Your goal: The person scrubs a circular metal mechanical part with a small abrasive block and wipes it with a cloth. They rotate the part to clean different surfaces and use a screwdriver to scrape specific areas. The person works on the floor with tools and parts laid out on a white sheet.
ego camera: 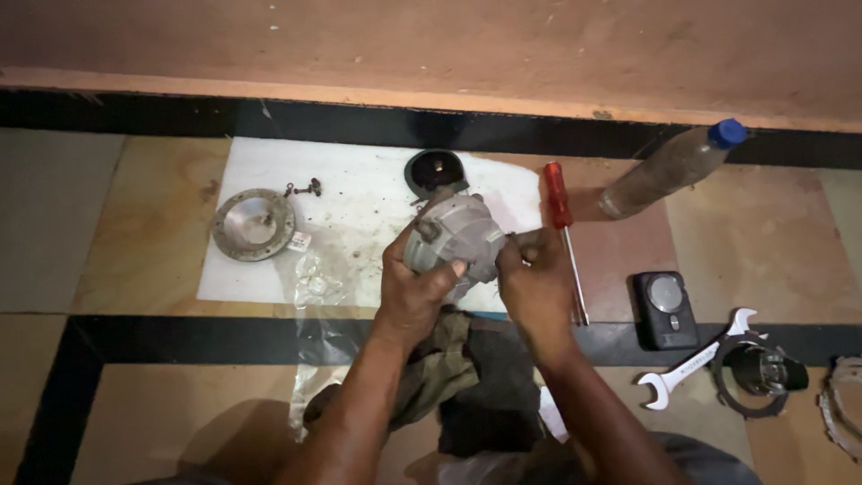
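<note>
A grey metal housing (456, 238), rounded like a small motor or pump body, is held above a white sheet (359, 193) on a tiled floor, near the centre of the view. The left hand (415, 289) grips it from seven o'clock, fingers curled and pressed tight around its lower rim. The right hand (535, 280) meets it at three o'clock, fingers bunched and pinching a small fitting on its side; what they pinch is covered.

To work this well, the left hand probably needs to hold the housing firm against twisting while the right turns or pulls squarely, not at a slant.

A dark round cap (435, 171) lies at twelve o'clock, a red-handled screwdriver (562, 224) at two, and a metal disc (253, 224) with loose screws (303, 189) at nine. A dark cloth (476, 377) sits at six. A spanner (699, 359) and plastic bottle (672, 169) lie farther right.

The housing's far face is hidden. At the right edge, ring-shaped parts are cut off and dim.
</note>
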